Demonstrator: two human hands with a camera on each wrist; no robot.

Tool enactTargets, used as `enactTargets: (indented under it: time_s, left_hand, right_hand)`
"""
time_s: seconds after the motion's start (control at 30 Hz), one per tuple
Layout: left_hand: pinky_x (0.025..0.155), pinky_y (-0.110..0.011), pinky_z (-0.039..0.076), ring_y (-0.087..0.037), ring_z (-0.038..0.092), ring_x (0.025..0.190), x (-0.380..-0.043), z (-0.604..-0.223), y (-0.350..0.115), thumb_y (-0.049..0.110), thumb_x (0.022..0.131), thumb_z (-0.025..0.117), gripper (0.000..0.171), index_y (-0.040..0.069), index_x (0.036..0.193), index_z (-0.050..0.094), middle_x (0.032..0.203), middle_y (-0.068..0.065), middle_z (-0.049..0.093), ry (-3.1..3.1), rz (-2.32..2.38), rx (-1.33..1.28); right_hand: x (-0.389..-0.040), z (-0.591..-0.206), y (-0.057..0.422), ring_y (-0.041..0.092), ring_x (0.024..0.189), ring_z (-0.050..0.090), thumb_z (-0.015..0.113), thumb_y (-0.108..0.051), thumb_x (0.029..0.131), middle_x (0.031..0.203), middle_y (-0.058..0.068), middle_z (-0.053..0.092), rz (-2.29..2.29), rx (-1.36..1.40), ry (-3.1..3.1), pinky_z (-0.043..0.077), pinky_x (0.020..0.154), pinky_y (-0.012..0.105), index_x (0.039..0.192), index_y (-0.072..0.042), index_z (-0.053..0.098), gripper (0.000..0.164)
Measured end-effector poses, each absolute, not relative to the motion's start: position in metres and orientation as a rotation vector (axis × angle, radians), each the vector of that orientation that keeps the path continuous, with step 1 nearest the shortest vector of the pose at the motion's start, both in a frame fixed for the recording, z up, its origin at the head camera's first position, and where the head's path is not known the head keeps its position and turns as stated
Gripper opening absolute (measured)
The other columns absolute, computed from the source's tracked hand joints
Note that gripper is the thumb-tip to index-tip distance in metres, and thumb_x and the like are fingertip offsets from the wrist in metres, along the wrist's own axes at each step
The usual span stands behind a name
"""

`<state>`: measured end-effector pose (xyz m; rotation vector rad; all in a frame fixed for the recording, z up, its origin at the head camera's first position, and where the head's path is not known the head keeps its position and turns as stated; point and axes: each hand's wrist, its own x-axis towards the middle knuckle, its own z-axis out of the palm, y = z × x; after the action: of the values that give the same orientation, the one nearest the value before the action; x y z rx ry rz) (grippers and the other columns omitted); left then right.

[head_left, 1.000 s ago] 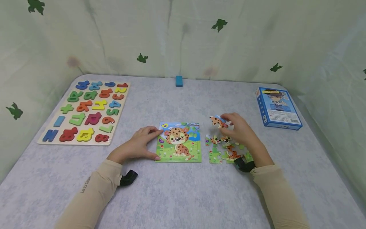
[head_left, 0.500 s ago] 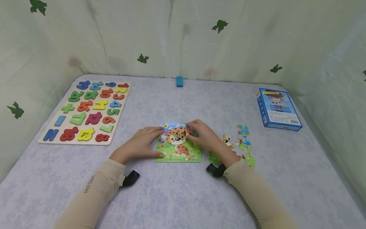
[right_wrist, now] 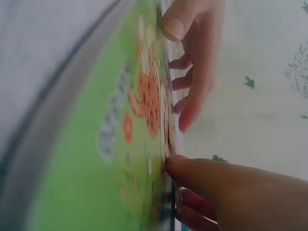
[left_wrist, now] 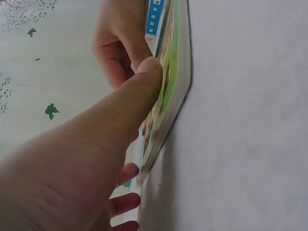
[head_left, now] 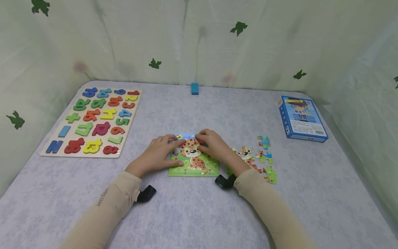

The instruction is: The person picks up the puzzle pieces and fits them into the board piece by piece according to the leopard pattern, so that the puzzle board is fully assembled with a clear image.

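A square leopard jigsaw board (head_left: 205,172) lies on the table. My left hand (head_left: 155,155) rests on its left side, fingers extended; in the left wrist view the thumb (left_wrist: 150,67) touches the picture's surface. At the board's upper part, my right hand (head_left: 216,147) pinches a jigsaw piece (head_left: 191,141) with leopard spots, laid low over the matching ear area. In the right wrist view, the right thumb (right_wrist: 179,166) is right at the board's face; the piece is mostly hidden. Several loose jigsaw pieces (head_left: 268,174) lie right of the board, partly behind the right forearm.
At the left stands a wooden board of coloured letters and numbers (head_left: 122,147). A blue box (head_left: 308,126) lies at the back right, and a small blue block (head_left: 195,89) at the table's far edge. Black wrist devices (head_left: 147,193) hang below both sleeves.
My right hand has carried the spotted jigsaw piece left from the loose pieces onto the board's upper part. My left hand has shifted slightly right, further over the board.
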<state>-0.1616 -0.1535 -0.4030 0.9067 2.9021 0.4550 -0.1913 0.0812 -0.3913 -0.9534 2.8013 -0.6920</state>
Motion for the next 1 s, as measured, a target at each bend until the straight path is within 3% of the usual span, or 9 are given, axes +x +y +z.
enactTargets:
  time_s: [0.3, 0.43, 0.6, 0.77, 1.0]
  left_hand:
    - [0.089, -0.049, 0.028, -0.032, 0.035, 0.113, -0.164, -0.403, -0.152, 0.068, 0.074, 0.051, 0.075, 0.031, 0.138, 0.037, 0.128, -0.010, 0.036, 2.917, 0.424, 0.879]
    - [0.088, -0.049, 0.029, -0.031, 0.035, 0.114, -0.164, -0.403, -0.151, 0.067, 0.074, 0.052, 0.076, 0.030, 0.138, 0.037, 0.128, -0.009, 0.036, 2.917, 0.423, 0.871]
    - [0.088, -0.047, 0.028, -0.030, 0.034, 0.114, -0.165, -0.404, -0.151, 0.069, 0.074, 0.052, 0.076, 0.031, 0.138, 0.037, 0.129, -0.008, 0.036, 2.919, 0.426, 0.861]
    - [0.088, -0.047, 0.027, -0.030, 0.033, 0.115, -0.166, -0.406, -0.150, 0.070, 0.072, 0.052, 0.078, 0.031, 0.138, 0.037, 0.128, -0.007, 0.036, 2.926, 0.438, 0.867]
    - [0.089, -0.047, 0.027, -0.030, 0.033, 0.115, -0.166, -0.406, -0.150, 0.070, 0.072, 0.052, 0.078, 0.031, 0.138, 0.037, 0.128, -0.008, 0.036, 2.922, 0.445, 0.858]
  right_hand:
    - [-0.193, -0.391, 0.080, 0.022, 0.105, 0.041, 0.057, -0.033, 0.088, 0.123, 0.006, 0.043, -0.558, -0.896, 2.802, 0.031, 0.089, 0.042, 0.132, -0.017, 0.048, 0.047]
    - [-0.192, -0.388, 0.084, 0.025, 0.117, 0.034, 0.057, -0.041, 0.086, 0.132, 0.007, 0.036, -0.634, -0.827, 2.716, 0.020, 0.097, 0.047, 0.136, -0.019, 0.041, 0.056]
    - [-0.190, -0.380, 0.106, 0.026, 0.125, 0.029, 0.062, -0.032, 0.085, 0.139, 0.007, 0.029, -1.057, -0.732, 2.555, 0.026, 0.099, 0.048, 0.139, -0.016, 0.035, 0.062]
    - [-0.185, -0.360, 0.146, 0.024, 0.120, 0.035, 0.065, -0.018, 0.083, 0.137, 0.006, 0.034, -1.386, -0.772, 2.625, 0.031, 0.097, 0.046, 0.137, -0.010, 0.035, 0.062]
    - [-0.175, -0.347, 0.215, 0.027, 0.120, 0.037, 0.066, -0.012, 0.082, 0.135, 0.011, 0.038, -1.466, -0.598, 2.861, 0.031, 0.097, 0.046, 0.136, -0.007, 0.036, 0.062]
